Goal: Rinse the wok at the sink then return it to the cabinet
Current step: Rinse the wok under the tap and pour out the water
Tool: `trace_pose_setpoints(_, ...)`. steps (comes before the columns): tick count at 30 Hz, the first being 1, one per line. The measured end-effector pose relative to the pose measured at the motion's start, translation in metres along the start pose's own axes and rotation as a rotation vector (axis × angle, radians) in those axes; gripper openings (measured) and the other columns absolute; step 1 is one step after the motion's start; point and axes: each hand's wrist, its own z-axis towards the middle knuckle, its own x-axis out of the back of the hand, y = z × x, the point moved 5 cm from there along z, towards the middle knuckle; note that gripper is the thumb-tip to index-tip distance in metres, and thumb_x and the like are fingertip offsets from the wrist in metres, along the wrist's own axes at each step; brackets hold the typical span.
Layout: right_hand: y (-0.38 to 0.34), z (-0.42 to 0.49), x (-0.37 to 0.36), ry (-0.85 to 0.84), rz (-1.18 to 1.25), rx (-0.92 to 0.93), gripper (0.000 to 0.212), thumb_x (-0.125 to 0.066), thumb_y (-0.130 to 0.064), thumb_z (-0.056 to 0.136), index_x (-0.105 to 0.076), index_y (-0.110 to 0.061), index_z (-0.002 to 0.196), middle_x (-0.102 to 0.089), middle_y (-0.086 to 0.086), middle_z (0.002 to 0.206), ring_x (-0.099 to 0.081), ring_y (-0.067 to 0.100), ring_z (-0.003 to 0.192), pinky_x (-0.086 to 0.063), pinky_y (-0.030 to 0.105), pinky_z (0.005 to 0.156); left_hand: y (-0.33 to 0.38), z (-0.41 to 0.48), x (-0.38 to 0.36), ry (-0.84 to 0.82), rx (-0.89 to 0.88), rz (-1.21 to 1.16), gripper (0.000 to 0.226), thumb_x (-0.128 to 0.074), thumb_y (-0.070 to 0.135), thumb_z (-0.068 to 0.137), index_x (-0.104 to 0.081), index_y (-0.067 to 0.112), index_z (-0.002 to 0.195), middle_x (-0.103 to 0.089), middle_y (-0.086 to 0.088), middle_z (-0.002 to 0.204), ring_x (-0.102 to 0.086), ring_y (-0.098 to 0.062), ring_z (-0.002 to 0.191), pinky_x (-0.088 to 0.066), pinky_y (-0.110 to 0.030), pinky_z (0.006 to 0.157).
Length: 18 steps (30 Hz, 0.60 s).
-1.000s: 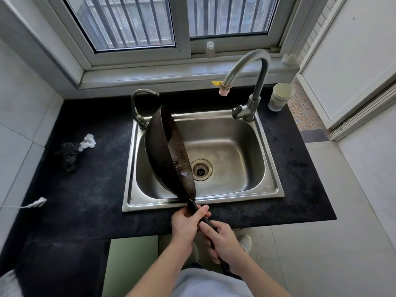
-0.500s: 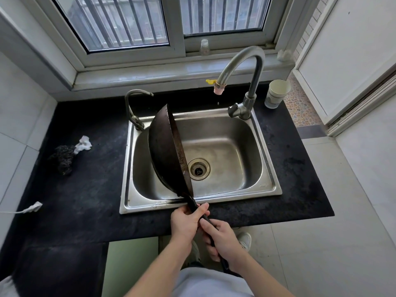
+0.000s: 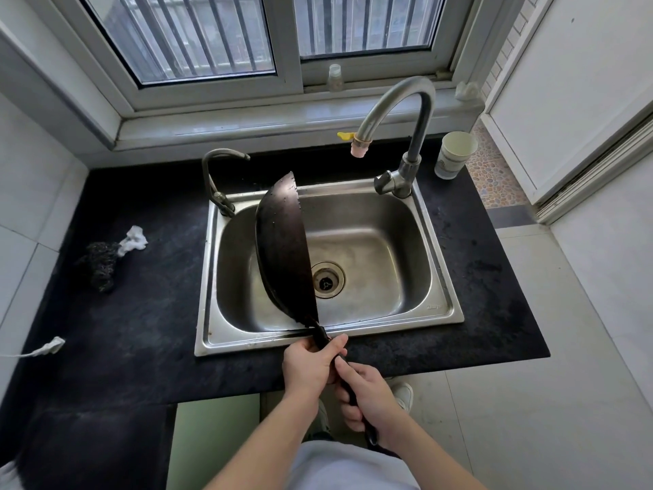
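At the far left edge a white scrap [image 3: 49, 346] is lying on the black counter [image 3: 141, 330], its thin tail running out of the frame. Further along, a dark tangled scrubber [image 3: 100, 265] is sitting with a crumpled white piece [image 3: 134, 238] touching it, too small to identify. A small tap [image 3: 217, 182] is standing at the back left corner of the steel sink [image 3: 438, 305]. The wok [image 3: 282, 249] is being held on edge over the left half of the basin, its dark outer side facing left and its inside turned away, so the cooking surface is hidden. Whether its lower edge is touching the basin cannot be told. The left hand [image 3: 311, 366] is wrapping its fingers round the black handle [image 3: 322, 335] just past the sink's front rim, and the right hand [image 3: 367, 394] is gripping the same handle lower down, hiding most of it; only the tip is poking out below the wrist. The wok is cutting off the left edge of the drain [image 3: 328, 281]. Rightward, the tall faucet [image 3: 406, 114] is arching over the basin, a paper cup [image 3: 454, 153] standing near its base.
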Motion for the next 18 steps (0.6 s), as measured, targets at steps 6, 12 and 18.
trace_pose_setpoints(6,-0.0003,0.0013,0.0013,-0.005,0.021,-0.011,0.034,-0.055,-0.041,0.098,-0.055,-0.008,0.089,-0.046,0.002,0.059,-0.032,0.01,0.038,-0.026,0.017,0.034,0.0004,0.001,-0.0012,0.014,-0.004,0.035,0.024,-0.084,0.033,0.074,-0.075,0.012,0.072,-0.077,-0.002,0.071,-0.074,-0.026,0.075,-0.059,-0.034,0.062)
trace_pose_setpoints(12,-0.0022,0.0016,0.0003,-0.012,0.001,-0.007,0.034,-0.054,-0.041,0.099,-0.057,-0.009,0.089,-0.048,0.002,0.06,-0.033,0.011,0.038,-0.029,0.018,0.032,0.0006,0.0009,0.0,0.025,-0.004,0.027,0.023,-0.083,0.033,0.074,-0.075,0.011,0.073,-0.077,-0.002,0.07,-0.074,-0.024,0.074,-0.058,-0.034,0.061)
trace_pose_setpoints(18,-0.0027,0.0016,-0.0042,0.014,-0.128,0.111,0.029,-0.056,-0.032,0.1,-0.058,-0.007,0.087,-0.048,0.001,0.058,-0.035,0.012,0.036,-0.03,0.02,0.03,-0.0017,-0.0005,0.0041,0.009,0.029,-0.043,0.02,-0.081,0.026,0.078,-0.074,0.009,0.082,-0.078,-0.004,0.074,-0.074,-0.022,0.078,-0.057,-0.033,0.062)
